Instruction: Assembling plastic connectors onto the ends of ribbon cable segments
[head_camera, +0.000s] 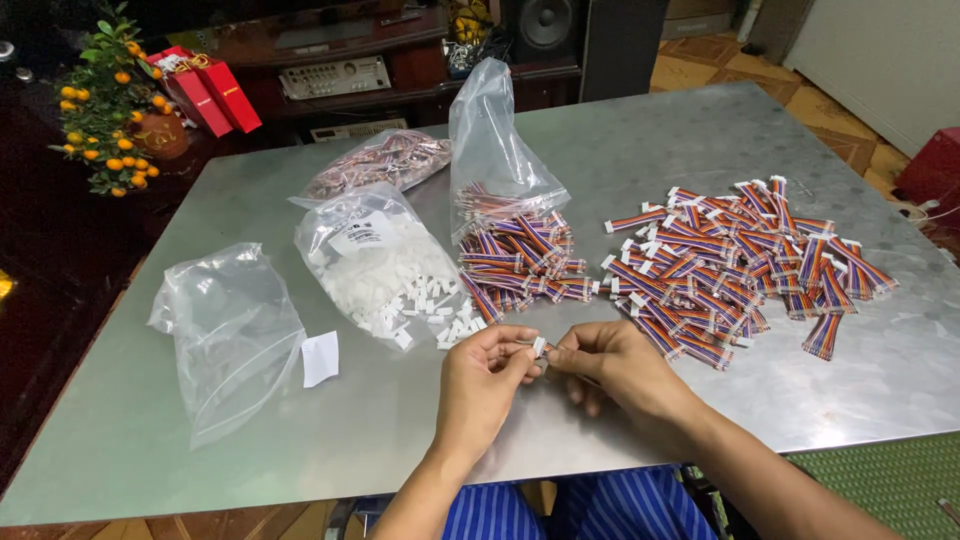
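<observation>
left hand (484, 378) pinches white connector (539, 346) | right hand (612, 365) grips it too

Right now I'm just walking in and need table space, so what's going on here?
A person sits at a metal table, both hands together at its near edge. The left hand and right hand pinch a small white connector between their fingertips. Behind them lie a bag of white connectors, an open bag of striped wire pieces and a loose pile of them.
</observation>
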